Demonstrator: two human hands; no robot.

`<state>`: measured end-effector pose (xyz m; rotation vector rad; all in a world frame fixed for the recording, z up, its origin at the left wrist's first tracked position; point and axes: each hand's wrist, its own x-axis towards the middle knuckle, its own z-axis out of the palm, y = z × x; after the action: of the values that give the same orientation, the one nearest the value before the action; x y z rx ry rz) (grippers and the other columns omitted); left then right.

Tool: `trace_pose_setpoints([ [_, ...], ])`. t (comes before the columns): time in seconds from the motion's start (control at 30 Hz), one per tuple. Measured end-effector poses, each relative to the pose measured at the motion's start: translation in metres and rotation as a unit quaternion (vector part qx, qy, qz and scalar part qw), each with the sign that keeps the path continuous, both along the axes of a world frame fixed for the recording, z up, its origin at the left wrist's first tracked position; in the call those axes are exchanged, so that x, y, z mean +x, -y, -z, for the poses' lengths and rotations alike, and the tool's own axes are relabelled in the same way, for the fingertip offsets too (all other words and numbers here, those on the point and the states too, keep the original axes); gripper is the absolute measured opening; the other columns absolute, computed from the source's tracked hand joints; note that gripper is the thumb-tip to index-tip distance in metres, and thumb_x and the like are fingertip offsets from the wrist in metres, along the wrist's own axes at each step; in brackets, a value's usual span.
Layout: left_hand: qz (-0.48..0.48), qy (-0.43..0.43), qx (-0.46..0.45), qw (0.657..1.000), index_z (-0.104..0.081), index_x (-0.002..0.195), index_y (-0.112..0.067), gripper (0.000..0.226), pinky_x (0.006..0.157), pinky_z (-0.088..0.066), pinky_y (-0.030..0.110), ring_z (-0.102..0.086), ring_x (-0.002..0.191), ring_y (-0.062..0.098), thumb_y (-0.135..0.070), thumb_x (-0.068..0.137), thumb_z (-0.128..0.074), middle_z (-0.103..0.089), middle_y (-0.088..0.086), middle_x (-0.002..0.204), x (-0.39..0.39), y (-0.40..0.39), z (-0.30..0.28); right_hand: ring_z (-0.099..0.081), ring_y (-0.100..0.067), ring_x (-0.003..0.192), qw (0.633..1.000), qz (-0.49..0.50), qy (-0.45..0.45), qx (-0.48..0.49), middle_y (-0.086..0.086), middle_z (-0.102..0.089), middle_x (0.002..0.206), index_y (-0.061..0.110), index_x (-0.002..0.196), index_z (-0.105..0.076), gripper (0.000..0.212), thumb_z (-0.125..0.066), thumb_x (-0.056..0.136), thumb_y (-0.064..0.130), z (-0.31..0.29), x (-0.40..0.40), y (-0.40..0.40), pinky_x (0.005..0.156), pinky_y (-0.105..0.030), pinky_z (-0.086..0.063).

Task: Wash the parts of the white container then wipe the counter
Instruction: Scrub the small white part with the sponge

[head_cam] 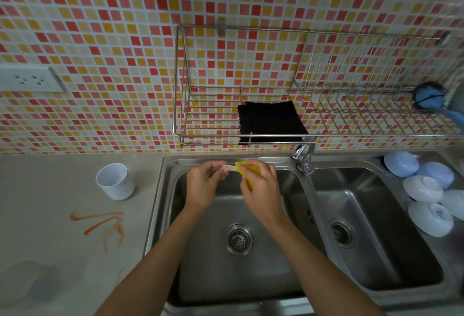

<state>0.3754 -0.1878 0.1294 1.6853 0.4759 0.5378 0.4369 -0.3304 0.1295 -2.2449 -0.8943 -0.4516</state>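
Note:
Over the left sink basin (200, 278) my left hand (202, 185) pinches a small white part of the container (229, 168). My right hand (261, 185) grips a yellow sponge (244, 172) pressed against that part's right end. The white container cup (116, 181) stands upright on the grey counter (50, 215), left of the sink. Orange smears (105, 225) streak the counter in front of the cup.
A faucet (305, 157) rises between the two basins. Several white and pale blue bowls (424, 187) lie upside down right of the right basin. A wire wall rack (313, 134) holds a black cloth (271, 121) and a blue brush (431, 99). A power socket (30, 79) is on the tiled wall.

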Motion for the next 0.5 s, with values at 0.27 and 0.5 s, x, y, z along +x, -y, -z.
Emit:
trace_pose_setpoints([
  [0.27,0.025,0.007,-0.016,1.0,-0.072,0.1,-0.006,0.017,0.085,-0.058,0.039,-0.072,0.086,0.019,-0.009,0.083,-0.072,-0.075,0.006,0.089,-0.001,-0.003,0.003,-0.048,-0.02,0.107,0.999,-0.008,-0.007,-0.039,0.003,-0.058,0.122,0.023,0.119,-0.066,0.04,-0.07,0.081,0.013,0.002,0.01,0.0,0.093,-0.029,-0.046],
  [0.5,0.06,0.01,0.011,0.998,-0.071,0.104,-0.007,0.02,0.084,-0.057,0.027,-0.071,0.089,0.013,-0.007,0.084,-0.07,-0.075,0.003,0.093,-0.004,-0.001,0.002,-0.05,-0.019,0.092,0.986,-0.044,0.115,-0.11,0.004,-0.067,0.104,0.016,0.108,-0.068,0.027,-0.072,0.082,0.019,0.002,0.027,0.006,0.08,-0.029,-0.05],
])
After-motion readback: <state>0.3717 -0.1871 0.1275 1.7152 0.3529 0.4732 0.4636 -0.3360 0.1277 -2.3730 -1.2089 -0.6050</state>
